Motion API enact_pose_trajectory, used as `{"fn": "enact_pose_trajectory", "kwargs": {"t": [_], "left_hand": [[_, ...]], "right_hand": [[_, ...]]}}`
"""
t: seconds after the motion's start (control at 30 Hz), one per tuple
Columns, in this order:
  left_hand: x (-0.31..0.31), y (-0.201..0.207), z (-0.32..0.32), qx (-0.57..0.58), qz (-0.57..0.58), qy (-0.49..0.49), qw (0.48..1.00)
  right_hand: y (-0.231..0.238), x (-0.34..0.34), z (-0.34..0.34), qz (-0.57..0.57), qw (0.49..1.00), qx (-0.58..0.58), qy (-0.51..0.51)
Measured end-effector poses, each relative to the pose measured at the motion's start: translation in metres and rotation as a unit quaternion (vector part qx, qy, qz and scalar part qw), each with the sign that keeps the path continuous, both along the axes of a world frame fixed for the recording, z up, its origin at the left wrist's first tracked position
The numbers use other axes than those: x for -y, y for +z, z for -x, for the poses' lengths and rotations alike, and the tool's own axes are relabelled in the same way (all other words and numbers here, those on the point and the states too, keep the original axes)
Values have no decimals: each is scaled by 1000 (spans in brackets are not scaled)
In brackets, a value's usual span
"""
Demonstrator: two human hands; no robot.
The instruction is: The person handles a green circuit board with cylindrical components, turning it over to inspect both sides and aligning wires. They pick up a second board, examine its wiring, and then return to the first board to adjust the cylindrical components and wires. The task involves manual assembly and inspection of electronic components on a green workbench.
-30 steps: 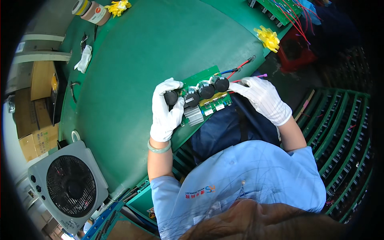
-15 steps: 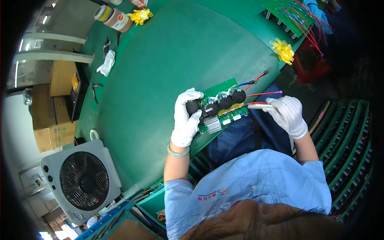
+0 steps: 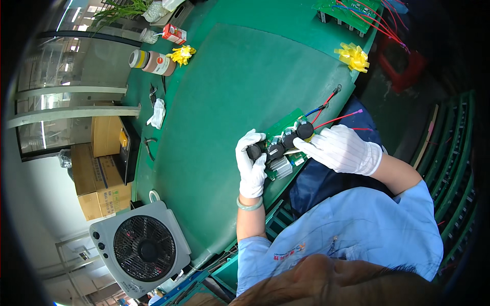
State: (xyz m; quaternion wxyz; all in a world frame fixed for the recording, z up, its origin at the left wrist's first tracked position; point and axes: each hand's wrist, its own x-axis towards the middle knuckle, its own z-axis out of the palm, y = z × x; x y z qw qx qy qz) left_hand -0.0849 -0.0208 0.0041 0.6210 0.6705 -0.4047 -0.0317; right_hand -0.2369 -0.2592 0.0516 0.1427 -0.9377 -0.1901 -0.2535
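A green circuit board [image 3: 292, 119] with several black cylindrical capacitors [image 3: 276, 151] and a silver finned heat sink [image 3: 281, 167] rests at the table's near edge. White-gloved, my left hand [image 3: 251, 163] grips the board's left end, fingers and thumb around the end capacitor. My right hand [image 3: 341, 149], also gloved, is closed over the board's right side with its fingertips beside the capacitors. A thin pale tip shows under those fingers; what it belongs to is hidden. Red and blue wires [image 3: 322, 108] run from the board's far right corner.
A grey box fan [image 3: 145, 250] stands at left. Along the far left lie pliers [image 3: 149, 149], a white glove [image 3: 157, 113], a jar [image 3: 153, 62] and a yellow ribbon bundle [image 3: 181, 55]. Another wired board [image 3: 349, 15] sits far right; green racks [image 3: 451, 153] stand at right.
My right hand has moved left from the red wire beside the board onto the capacitors. The left hand keeps its grip. The whole view has shifted.
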Motion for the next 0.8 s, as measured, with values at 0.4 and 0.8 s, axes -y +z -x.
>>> {"fn": "enact_pose_trajectory", "kwargs": {"t": [0.4,0.8], "left_hand": [[2,2,4,18,-7,18,1000],[5,5,6,42,-76,67,994]], "right_hand": [[-4,4,-10,-74,997,-27,24],[5,23,25,-85,994,0,-71]]}}
